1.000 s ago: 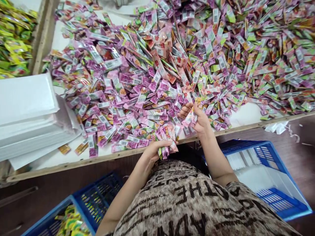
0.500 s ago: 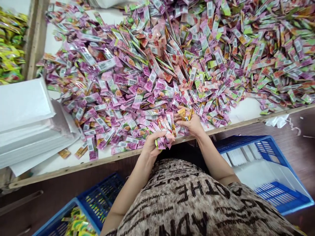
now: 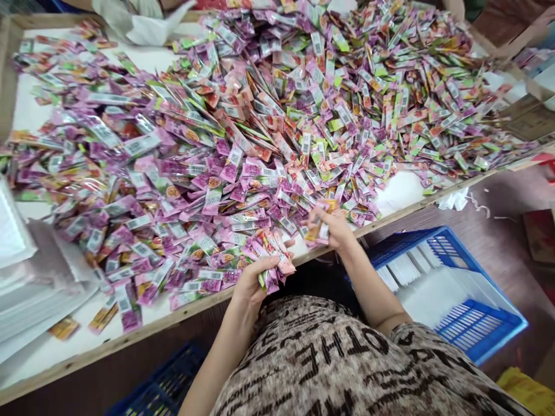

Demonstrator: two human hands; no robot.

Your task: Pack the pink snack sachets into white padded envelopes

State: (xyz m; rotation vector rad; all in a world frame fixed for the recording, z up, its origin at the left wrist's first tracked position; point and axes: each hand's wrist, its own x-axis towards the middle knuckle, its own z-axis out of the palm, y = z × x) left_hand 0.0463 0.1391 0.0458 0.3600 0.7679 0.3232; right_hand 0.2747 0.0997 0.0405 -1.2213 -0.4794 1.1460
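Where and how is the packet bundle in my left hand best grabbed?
Probably pinch the packet bundle by its far ends, coming from the packet pile side: those ends stick out beyond your left hand, whose thumb lies across the nearer part.

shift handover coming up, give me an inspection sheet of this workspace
Surface: white tabletop with raised wooden edge, largely covered
Items handled: heap of small, slim purple, pink and green glossy sachets
Clutter: stack of flat white sheets, left; crumpled white scrap on the floor, right
Hands: left hand grips a bunch of sachets; right hand holds golden-yellow sachets, count unclear
Cables: nothing seen
Surroundings: slotted blue plastic crates at lower left and right
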